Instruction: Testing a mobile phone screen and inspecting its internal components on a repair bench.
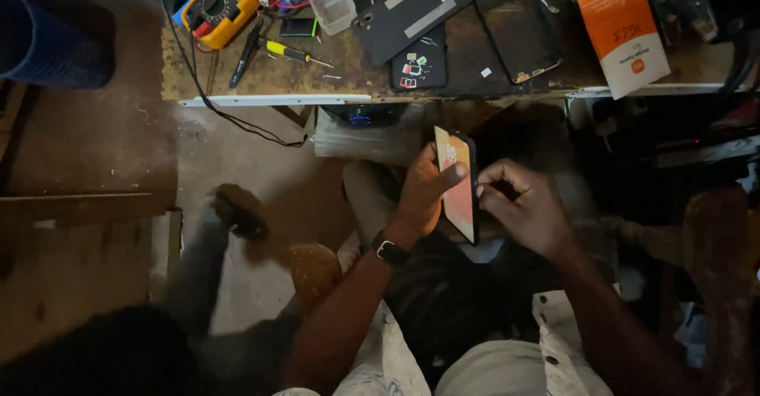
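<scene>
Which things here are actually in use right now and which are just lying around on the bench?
In use: phone, gripped by left hand; right hand at its edge.

Lying about: yellow multimeter, screwdriver, clear plastic box, orange packet, dark phone panels.

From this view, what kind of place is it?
Probably a phone repair bench: yellow multimeter, screwdriver and loose phone back covers on the worn workbench, phone in left hand.

Yellow multimeter (222,4), orange-white package (621,28)
</scene>
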